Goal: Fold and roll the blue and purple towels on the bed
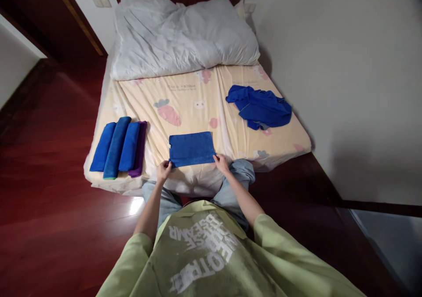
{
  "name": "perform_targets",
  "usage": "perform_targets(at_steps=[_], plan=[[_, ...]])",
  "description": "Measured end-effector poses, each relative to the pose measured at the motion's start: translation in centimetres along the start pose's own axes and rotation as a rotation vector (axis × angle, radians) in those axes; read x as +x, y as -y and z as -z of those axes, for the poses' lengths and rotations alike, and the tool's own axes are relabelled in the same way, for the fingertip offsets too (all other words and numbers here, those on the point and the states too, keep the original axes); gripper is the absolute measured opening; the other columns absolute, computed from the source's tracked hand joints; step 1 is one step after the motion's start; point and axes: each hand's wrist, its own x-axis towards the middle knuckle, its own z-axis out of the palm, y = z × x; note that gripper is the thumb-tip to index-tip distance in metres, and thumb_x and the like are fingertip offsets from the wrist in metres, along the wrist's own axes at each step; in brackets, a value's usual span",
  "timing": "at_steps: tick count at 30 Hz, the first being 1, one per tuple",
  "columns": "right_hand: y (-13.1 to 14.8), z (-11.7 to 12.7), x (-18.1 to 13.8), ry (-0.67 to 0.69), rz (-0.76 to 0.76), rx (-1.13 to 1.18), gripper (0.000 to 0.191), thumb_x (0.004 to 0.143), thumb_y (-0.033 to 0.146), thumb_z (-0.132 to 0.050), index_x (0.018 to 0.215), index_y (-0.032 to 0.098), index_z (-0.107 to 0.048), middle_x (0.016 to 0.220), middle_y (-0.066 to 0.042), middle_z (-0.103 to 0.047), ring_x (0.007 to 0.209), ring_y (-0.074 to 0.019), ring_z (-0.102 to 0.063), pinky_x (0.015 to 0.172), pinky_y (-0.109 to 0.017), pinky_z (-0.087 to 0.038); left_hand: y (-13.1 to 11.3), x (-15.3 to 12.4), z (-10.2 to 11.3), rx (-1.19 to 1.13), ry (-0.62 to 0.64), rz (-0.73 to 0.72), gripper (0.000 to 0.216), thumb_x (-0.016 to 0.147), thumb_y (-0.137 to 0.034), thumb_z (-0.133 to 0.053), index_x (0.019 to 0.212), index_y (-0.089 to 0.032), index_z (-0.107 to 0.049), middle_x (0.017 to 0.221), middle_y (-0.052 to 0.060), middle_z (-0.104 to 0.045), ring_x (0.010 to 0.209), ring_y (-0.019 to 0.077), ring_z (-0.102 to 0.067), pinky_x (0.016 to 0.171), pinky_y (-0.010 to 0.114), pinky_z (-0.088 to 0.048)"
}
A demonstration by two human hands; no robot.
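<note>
A blue towel (191, 148) lies flat as a rectangle near the front edge of the bed, with a small white tag on its left side. My left hand (164, 171) pinches its near left corner. At the near right corner, my right hand (220, 161) grips the towel between thumb and fingers. Left of it, several folded towels lie side by side: blue ones (103, 147) and a purple one (141, 150) that is partly covered. A crumpled heap of blue cloth (263, 107) rests on the right side of the bed.
The bed (193, 101) has a cream sheet printed with carrots and rabbits. A bulky grey-white quilt (184, 38) fills its head end. A pale wall (346, 77) stands along the right side. Dark red wooden floor (59, 218) surrounds the bed's left and front.
</note>
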Motion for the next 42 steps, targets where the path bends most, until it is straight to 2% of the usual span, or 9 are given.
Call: perform_targets(at_steps=[12, 21, 29, 42], plan=[[0.85, 0.44, -0.33, -0.023, -0.033, 0.053, 0.026, 0.089, 0.04, -0.055, 0.075, 0.021, -0.066, 0.082, -0.009, -0.074, 0.076, -0.0223, -0.067, 0.073, -0.031, -0.05, -0.84, 0.62, 0.17, -0.011, 0.006, 0.144, 0.031, 0.08, -0.044, -0.061, 0.088, -0.016, -0.074, 0.078, 0.006, -0.076, 0.08, 0.0225, -0.072, 0.071, 0.027, -0.05], [0.91, 0.55, -0.44, -0.024, -0.024, 0.094, 0.028, 0.088, 0.042, -0.054, 0.071, 0.022, -0.062, 0.077, -0.008, -0.071, 0.072, -0.0215, -0.064, 0.07, -0.03, -0.05, -0.58, 0.58, 0.02, -0.009, 0.008, 0.126, 0.036, 0.082, -0.048, -0.06, 0.091, -0.017, -0.075, 0.081, 0.008, -0.077, 0.083, 0.0238, -0.073, 0.074, 0.028, -0.051], [0.51, 0.26, -0.33, -0.025, -0.014, 0.089, 0.027, 0.088, 0.043, -0.051, 0.074, 0.022, -0.061, 0.081, -0.01, -0.072, 0.074, -0.0232, -0.065, 0.074, -0.032, -0.05, -0.7, 0.33, -0.24, -0.002, -0.019, 0.123, 0.035, 0.081, -0.049, -0.059, 0.089, -0.018, -0.074, 0.081, 0.007, -0.076, 0.083, 0.0233, -0.073, 0.077, 0.029, -0.053], [0.77, 0.32, -0.47, -0.044, -0.051, 0.085, 0.029, 0.087, 0.047, -0.053, 0.075, 0.023, -0.061, 0.078, -0.009, -0.072, 0.072, -0.0226, -0.066, 0.07, -0.032, -0.051, -0.92, 0.21, 0.05, -0.006, -0.063, 0.094, 0.026, 0.077, -0.045, -0.063, 0.083, -0.02, -0.068, 0.073, 0.004, -0.071, 0.072, 0.0202, -0.068, 0.07, 0.028, -0.051]])
